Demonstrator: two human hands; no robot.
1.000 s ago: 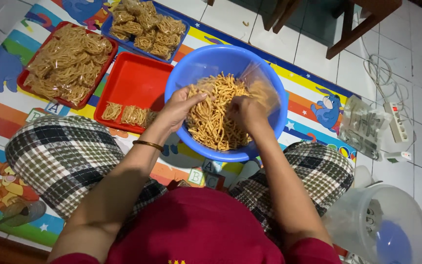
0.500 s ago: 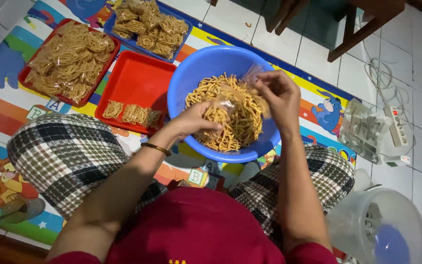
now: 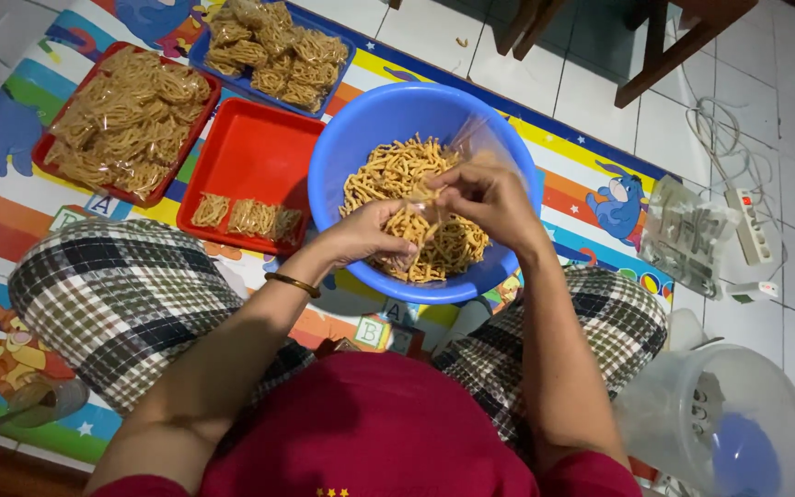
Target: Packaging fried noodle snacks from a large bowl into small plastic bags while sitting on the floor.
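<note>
A round blue basin [image 3: 361, 129] sits on the mat between my knees, holding a heap of thin golden fried snack sticks [image 3: 388, 175]. Both hands meet over the basin. My left hand [image 3: 365, 235] pinches a bunch of the sticks. My right hand [image 3: 489, 198] grips a small clear plastic bag [image 3: 476, 143] by its mouth. The bag rises toward the basin's far rim. A dark bangle circles my left wrist.
A red tray [image 3: 255, 152] with three small packed bags lies left of the basin. Further left, another red tray [image 3: 126, 120] and a blue tray [image 3: 273, 51] hold many filled bags. A stack of plastic bags [image 3: 687, 239], a power strip [image 3: 749, 225] and a clear jar [image 3: 729, 423] sit at right.
My hands rose from deep in the snack heap. My right hand lifted the clear bag up and my left hand brought a bunch of sticks toward it.
</note>
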